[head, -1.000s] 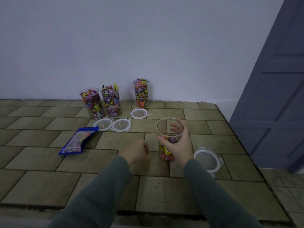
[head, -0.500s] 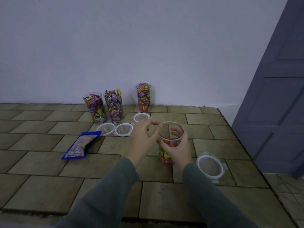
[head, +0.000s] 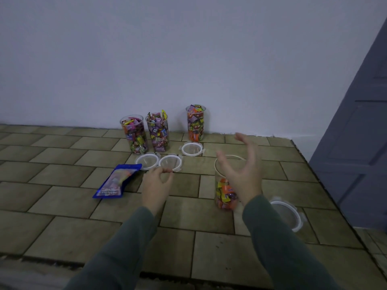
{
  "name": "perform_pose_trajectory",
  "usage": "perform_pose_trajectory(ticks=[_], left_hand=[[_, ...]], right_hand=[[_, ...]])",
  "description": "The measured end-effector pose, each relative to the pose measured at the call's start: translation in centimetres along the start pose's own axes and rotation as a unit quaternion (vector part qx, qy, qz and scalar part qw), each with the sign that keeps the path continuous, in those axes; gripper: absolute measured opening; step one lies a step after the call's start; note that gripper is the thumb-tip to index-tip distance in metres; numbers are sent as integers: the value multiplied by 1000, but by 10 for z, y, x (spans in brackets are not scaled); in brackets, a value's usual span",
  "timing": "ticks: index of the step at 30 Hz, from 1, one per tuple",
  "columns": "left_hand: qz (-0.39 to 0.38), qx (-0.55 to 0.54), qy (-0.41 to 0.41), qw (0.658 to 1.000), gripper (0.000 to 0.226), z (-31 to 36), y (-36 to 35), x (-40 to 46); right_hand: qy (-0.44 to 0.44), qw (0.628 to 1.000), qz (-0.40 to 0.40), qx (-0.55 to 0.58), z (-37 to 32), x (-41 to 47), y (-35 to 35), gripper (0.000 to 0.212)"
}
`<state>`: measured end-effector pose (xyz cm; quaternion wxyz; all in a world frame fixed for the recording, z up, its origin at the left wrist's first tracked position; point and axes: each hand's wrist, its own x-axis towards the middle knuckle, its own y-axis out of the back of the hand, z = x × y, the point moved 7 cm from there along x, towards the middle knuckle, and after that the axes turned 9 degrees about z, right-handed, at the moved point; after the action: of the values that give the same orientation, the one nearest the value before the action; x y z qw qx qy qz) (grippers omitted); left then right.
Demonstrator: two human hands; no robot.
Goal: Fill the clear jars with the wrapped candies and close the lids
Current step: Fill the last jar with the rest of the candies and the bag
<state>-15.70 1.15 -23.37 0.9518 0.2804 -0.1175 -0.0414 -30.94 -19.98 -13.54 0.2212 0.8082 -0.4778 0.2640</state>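
My left hand (head: 156,185), fingers curled toward the thumb and holding nothing, is just right of the bag (head: 116,182), which lies long-axis away from me. My right hand (head: 243,170) is spread, empty, beside the part-filled jar (head: 227,185), standing upright. Tiled floor (head: 62,206); wall (head: 188,59) beyond.

At the centre of the frame, three clear jars (head: 196,123) are filled with wrapped candies (head: 157,132) in orange, pink, purple and yellow. White-rimmed lids (head: 169,162) are seen just below them. A blue pouch (head: 117,181) with a pinkish print is shown at left. The floor tiles (head: 62,231) are coloured olive-tan in a brick pattern. Grey-green sleeves (head: 278,237) and a slate-blue door (head: 356,143) are seen.
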Motion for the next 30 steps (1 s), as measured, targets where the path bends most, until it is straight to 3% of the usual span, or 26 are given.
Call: perform_pose_trajectory(ticks=[3,5,8,11,17,24,27,30], left_hand=[[39,66,-1,997,17,-17,16,5],[61,120,11,991,21,-28,26,7],[91,175,39,980,30,-48,42,14],[128,196,80,969,39,-69,65,26],[92,229,155,957,73,-111,88,51],[60,160,166,971,77,-127,86,62],[26,52,116,992,88,-118,78,58],[16,10,44,999,85,-107,71,47]], right_hand=[[123,992,-11,-2,-34,-6,-41,28],[125,989,-73,-8,-38,-21,-79,22],[6,976,-217,-19,-18,-48,-137,18],[-191,919,-341,-39,18,-81,-184,18],[-368,856,-361,-37,55,-126,-247,17],[-516,777,-352,78,49,-144,-286,24],[-511,794,-308,119,55,-139,-284,15],[-407,866,-283,72,62,-122,-274,14]])
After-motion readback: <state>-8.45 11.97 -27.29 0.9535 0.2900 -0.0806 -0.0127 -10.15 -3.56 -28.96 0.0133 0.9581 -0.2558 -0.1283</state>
